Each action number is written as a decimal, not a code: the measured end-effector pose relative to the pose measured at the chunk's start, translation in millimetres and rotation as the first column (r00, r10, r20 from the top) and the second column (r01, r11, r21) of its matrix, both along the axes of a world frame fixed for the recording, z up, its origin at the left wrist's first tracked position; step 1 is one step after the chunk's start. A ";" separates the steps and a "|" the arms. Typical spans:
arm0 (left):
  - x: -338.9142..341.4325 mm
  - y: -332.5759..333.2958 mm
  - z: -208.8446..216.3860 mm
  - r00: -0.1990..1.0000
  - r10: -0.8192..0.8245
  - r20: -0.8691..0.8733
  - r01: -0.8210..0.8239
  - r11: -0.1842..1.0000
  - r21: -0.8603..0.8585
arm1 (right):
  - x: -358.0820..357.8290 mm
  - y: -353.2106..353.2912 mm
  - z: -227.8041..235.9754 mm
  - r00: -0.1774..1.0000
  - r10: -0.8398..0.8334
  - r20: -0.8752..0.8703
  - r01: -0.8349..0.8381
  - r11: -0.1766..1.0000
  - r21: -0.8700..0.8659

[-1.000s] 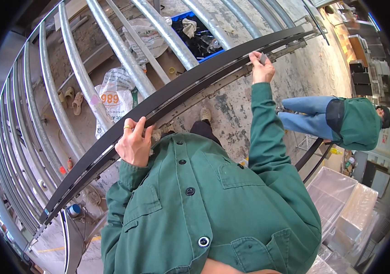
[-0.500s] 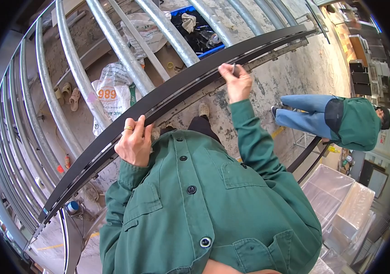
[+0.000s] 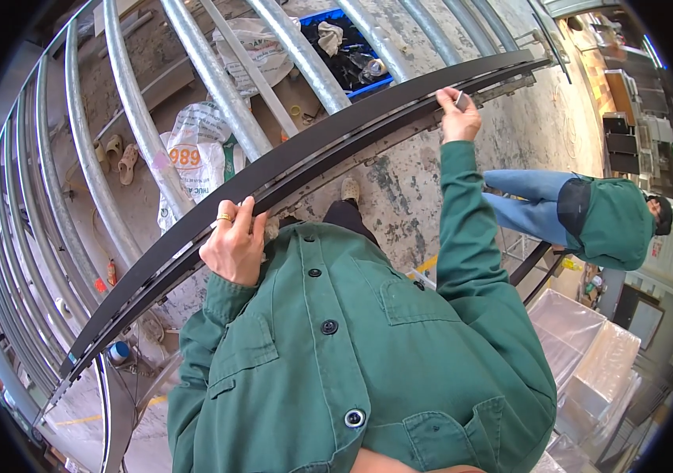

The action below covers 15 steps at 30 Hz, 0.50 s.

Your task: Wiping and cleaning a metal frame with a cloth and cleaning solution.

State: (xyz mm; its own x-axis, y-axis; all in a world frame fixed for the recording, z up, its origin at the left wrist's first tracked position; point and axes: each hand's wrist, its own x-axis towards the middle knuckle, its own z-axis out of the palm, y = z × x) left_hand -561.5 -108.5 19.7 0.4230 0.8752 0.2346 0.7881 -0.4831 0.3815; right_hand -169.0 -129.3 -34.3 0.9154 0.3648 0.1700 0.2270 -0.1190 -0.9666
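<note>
A long dark flat strip (image 3: 309,146), bowed by the lens, crosses in front of me from lower left to upper right. Beside its near edge runs a narrower black rail (image 3: 305,177). My left hand (image 3: 234,243), with a ring on one finger, is closed on the strip's near edge left of the middle. Farther right, my right hand (image 3: 460,120) pinches a small grey flat piece (image 3: 460,100) at the near edge; its exact kind cannot be made out. The left fingertips are partly hidden.
Several galvanized pipes (image 3: 218,75) of a rack extend beyond the strip. White printed sacks (image 3: 195,150) and a blue crate (image 3: 352,51) of dark pieces lie on the floor. A person in green (image 3: 612,225) stands at right, near plastic-wrapped boxes (image 3: 581,339).
My right hand has slid rightward and farther away along the near edge, with the small grey piece still pinched. My left hand stays at nearly the same spot.
</note>
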 end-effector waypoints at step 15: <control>0.1 2.9 -0.3 1.000 0.011 0.010 -0.010 0.999 -0.047 | 20.2 -21.5 39.7 0.931 0.231 -0.283 -0.301 0.924 -0.237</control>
